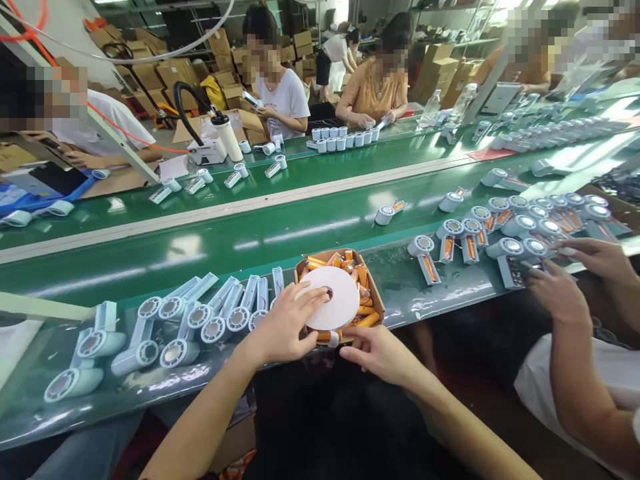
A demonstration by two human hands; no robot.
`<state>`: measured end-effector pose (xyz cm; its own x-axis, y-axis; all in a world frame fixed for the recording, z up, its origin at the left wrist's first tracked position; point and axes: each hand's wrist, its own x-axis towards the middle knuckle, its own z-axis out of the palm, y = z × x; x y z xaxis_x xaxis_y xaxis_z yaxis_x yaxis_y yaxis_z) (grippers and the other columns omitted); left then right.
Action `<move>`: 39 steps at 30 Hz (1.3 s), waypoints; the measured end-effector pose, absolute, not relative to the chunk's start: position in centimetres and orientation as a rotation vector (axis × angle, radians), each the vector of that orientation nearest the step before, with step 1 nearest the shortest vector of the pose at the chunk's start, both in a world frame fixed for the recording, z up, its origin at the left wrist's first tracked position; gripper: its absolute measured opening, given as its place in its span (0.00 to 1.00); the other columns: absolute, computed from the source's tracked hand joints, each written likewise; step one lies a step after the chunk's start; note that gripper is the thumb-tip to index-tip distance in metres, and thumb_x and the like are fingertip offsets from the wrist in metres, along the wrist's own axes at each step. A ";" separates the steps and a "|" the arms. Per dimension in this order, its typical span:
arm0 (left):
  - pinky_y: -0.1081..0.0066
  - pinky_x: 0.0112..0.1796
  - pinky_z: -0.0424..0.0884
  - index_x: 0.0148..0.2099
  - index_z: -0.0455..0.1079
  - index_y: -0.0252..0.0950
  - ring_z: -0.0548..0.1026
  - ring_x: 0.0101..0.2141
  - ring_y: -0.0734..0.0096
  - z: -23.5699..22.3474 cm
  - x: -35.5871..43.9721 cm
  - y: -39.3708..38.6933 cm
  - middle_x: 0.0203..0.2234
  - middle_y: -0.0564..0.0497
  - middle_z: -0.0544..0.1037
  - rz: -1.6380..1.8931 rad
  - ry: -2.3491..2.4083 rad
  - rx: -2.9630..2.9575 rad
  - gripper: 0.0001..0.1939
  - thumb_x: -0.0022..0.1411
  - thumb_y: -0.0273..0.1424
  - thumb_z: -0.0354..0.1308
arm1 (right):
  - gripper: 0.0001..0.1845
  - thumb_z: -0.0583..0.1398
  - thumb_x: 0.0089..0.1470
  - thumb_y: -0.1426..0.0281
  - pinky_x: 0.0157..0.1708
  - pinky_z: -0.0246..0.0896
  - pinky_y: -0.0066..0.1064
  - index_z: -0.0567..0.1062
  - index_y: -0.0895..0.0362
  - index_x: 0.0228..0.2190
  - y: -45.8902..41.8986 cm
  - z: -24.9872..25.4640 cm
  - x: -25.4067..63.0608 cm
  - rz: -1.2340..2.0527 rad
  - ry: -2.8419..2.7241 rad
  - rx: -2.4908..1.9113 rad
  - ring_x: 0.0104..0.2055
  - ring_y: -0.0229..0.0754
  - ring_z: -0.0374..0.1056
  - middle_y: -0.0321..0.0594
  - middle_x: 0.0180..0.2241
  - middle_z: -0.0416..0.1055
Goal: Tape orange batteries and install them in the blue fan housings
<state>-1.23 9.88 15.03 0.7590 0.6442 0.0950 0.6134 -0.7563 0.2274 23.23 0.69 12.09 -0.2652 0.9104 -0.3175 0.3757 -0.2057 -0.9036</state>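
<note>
The left hand (284,323) lies, fingers spread, on a white roll (344,300) atop a box (379,300) at lower centre. The right hand (381,355) curls at its near edge; I cannot tell if it grips anything.

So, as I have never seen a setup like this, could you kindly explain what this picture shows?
Of course. There is no robot here: one camera, worn on a person's head, looks forward and down at their bare hands. The left hand lies on a white roll, which sits on orange cylinders in a cardboard box. The right hand is at the box's near edge; I cannot tell whether it holds anything. On the green bench, pale blue parts lie to the left, and parts with orange pieces in their handles to the right. The hands at far right are a co-worker's.
</note>
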 end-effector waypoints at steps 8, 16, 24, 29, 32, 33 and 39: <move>0.49 0.61 0.72 0.69 0.65 0.40 0.66 0.65 0.46 14.7 -2.2 8.8 0.60 0.41 0.77 0.510 0.951 2.655 0.37 0.58 0.28 0.68 | 0.31 0.59 0.67 0.48 0.24 0.55 0.28 0.74 0.55 0.19 -1.7 12.0 20.3 1.455 -1.705 -1.204 0.20 0.36 0.63 0.34 0.17 0.70; 0.45 0.60 0.74 0.70 0.59 0.43 0.69 0.62 0.46 11.7 -5.0 3.7 0.54 0.42 0.76 1.097 1.286 2.638 0.34 0.65 0.22 0.61 | 0.13 0.67 0.64 0.60 0.45 0.69 0.35 0.85 0.51 0.46 2.0 13.6 26.0 0.743 -2.281 -1.428 0.42 0.47 0.76 0.43 0.40 0.82; 0.44 0.59 0.74 0.74 0.60 0.46 0.69 0.62 0.44 10.6 -3.6 3.3 0.53 0.43 0.79 1.055 1.332 2.651 0.39 0.63 0.21 0.61 | 0.13 0.60 0.69 0.62 0.54 0.69 0.49 0.84 0.52 0.45 5.6 11.7 29.2 0.526 -2.137 -1.602 0.51 0.54 0.72 0.49 0.47 0.80; 0.50 0.57 0.75 0.66 0.72 0.43 0.70 0.58 0.47 11.4 -3.9 3.5 0.50 0.45 0.82 0.920 1.294 2.857 0.33 0.61 0.15 0.58 | 0.26 0.54 0.70 0.50 0.48 0.74 0.39 0.82 0.54 0.50 4.7 15.3 28.4 0.911 -1.621 -1.359 0.45 0.50 0.77 0.44 0.42 0.82; 0.56 0.58 0.74 0.68 0.72 0.46 0.70 0.57 0.50 12.3 -4.2 3.7 0.52 0.49 0.83 0.803 1.266 2.961 0.36 0.61 0.15 0.59 | 0.24 0.58 0.68 0.50 0.39 0.71 0.33 0.84 0.56 0.43 4.6 18.3 26.7 0.899 -1.753 -1.405 0.37 0.47 0.76 0.42 0.35 0.82; 0.57 0.59 0.74 0.69 0.71 0.47 0.70 0.57 0.52 12.7 -4.4 3.8 0.53 0.50 0.83 0.764 1.256 2.986 0.37 0.61 0.15 0.59 | 0.24 0.58 0.68 0.51 0.37 0.69 0.32 0.84 0.56 0.40 4.7 19.0 26.2 0.864 -1.821 -1.423 0.35 0.45 0.74 0.41 0.33 0.82; 0.62 0.60 0.71 0.69 0.71 0.48 0.74 0.51 0.59 15.0 -5.0 4.8 0.56 0.54 0.82 0.632 1.153 3.132 0.32 0.67 0.18 0.57 | 0.24 0.52 0.71 0.56 0.28 0.60 0.33 0.80 0.53 0.30 5.3 19.3 24.6 0.678 -2.001 -1.530 0.25 0.44 0.70 0.40 0.24 0.77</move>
